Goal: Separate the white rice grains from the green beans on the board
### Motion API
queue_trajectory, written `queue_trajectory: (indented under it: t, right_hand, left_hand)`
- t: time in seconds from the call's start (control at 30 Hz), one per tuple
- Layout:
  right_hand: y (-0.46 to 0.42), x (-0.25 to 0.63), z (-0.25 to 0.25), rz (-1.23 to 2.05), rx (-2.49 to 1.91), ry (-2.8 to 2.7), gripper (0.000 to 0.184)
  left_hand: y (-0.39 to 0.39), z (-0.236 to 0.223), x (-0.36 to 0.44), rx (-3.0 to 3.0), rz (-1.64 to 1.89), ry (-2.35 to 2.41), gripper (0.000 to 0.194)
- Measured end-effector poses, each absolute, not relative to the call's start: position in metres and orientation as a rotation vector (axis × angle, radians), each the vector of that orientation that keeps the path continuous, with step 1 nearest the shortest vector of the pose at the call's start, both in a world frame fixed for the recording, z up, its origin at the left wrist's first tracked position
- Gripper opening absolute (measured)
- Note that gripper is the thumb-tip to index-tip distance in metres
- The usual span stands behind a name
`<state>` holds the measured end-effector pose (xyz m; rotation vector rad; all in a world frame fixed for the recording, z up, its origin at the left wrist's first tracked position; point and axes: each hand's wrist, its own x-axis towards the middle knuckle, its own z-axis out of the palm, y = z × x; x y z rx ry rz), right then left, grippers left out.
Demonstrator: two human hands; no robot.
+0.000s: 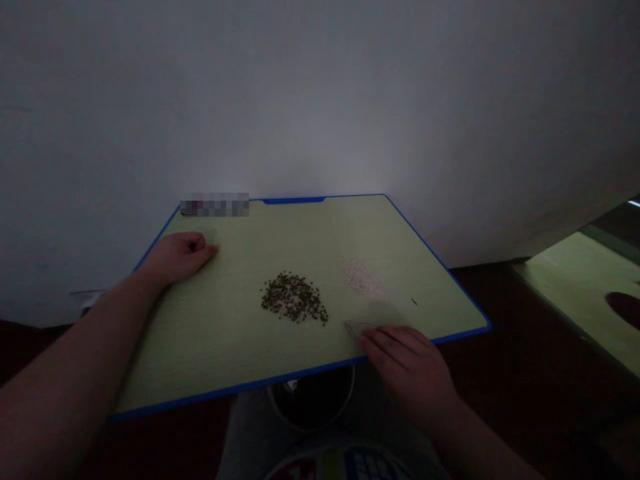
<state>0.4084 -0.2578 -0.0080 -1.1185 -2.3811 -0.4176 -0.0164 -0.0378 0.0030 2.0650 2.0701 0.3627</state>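
Note:
My left hand rests at the left of the pale yellow table, its fingers curled in and the thumb stretched forward. Nothing shows in it. Near the front edge, my right hand is closed on tweezers, whose thin tips point left. Left of those tips lies a mixed pile of small green beans and pale grains. Beyond the right hand is a loose patch of pale, rice-like grains. A short dark sliver lies to the right of that patch.
A blue rim edges the table, whose back meets a grey wall. Below the front edge, a dark round container sits between my legs. Another table stands at right with a dark purple object on it.

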Motion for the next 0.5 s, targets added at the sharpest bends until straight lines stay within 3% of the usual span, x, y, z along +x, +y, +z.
queue_trajectory:
  t: [0.5]
  right_hand:
    - [-0.255,0.373,-0.007,-0.433,-1.055,-2.326,0.043]
  left_hand:
    - [-0.036,0.002,-0.018,2.070,0.385,2.051,0.040]
